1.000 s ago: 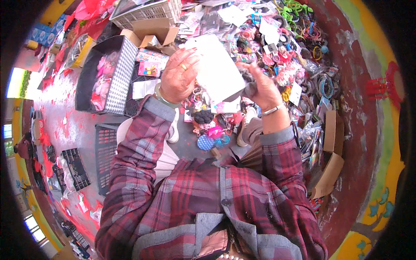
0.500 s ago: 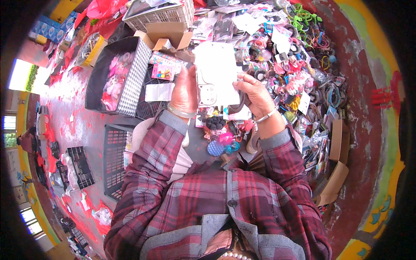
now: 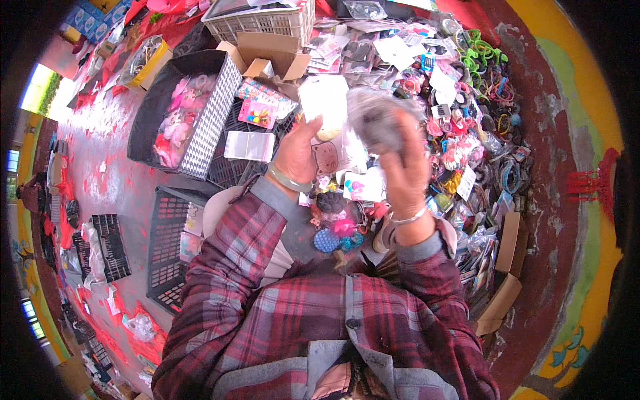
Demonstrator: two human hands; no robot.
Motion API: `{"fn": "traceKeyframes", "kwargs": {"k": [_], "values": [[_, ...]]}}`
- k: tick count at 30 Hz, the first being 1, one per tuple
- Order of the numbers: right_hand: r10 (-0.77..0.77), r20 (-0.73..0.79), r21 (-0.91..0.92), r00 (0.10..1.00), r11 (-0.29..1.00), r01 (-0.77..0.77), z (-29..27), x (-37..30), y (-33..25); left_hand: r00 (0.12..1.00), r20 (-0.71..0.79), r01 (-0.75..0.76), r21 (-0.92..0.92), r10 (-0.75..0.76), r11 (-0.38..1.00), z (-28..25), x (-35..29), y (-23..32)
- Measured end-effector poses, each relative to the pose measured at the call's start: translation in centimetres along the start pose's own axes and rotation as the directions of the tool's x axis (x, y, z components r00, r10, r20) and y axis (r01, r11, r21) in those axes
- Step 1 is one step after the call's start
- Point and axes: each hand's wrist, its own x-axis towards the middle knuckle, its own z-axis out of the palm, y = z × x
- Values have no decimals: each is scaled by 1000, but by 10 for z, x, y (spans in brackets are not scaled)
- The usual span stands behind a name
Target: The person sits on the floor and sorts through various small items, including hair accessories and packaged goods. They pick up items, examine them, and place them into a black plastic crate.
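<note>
Your right hand point(image 3: 405, 160) now clutches a crumpled clear plastic packet point(image 3: 379, 119) at twelve o'clock; the flat white card point(image 3: 325, 100) has shifted to your left hand point(image 3: 301, 152), fingers closed around it.

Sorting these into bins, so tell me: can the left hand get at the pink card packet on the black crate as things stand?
Probably yes: the left hand is raised just right of the pink card packet, with nothing between them.
</note>
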Motion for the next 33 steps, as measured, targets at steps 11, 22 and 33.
{"fn": "traceKeyframes", "kwargs": {"k": [11, 22, 33], "values": [[30, 307, -382, 951, 919, 95, 33, -9, 18, 961, 237, 167, -105, -138, 980, 4, -11, -22], [340, -77, -301, 937, 888, -347, 8, 8, 44, 879, 409, 94, 356, -246, 930, -2, -17, -41], [166, -277, 47, 946, 986, -160, -14, 7, 24, 916, 229, 298, 161, -329, 941, -4, -13, -23]]}}
